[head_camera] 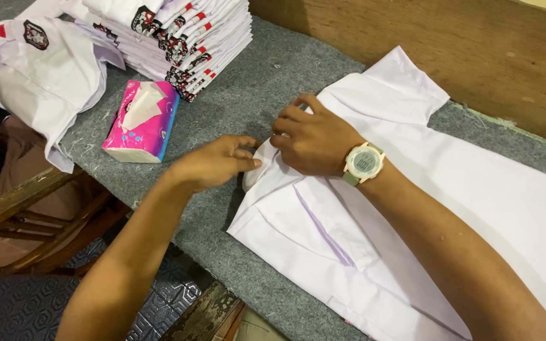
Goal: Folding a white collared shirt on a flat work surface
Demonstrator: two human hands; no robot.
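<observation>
Both hands are met at the collar of a white shirt (412,208) laid flat on the grey surface (248,95): the left hand (213,164) pinches the collar, the right hand (314,139) presses it down. A pink tissue pack (141,121) lies nearby.

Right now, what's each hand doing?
Left hand: closed, pinching the shirt collar.
Right hand: fingers curled, pressing and gripping the shirt at the collar.

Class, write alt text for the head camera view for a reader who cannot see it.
Two bare hands, the left hand and the right hand wearing a pale wristwatch, pinch the collar of a white shirt spread on a grey felt table. A pink tissue pack and a stack of folded shirts lie beyond.
</observation>
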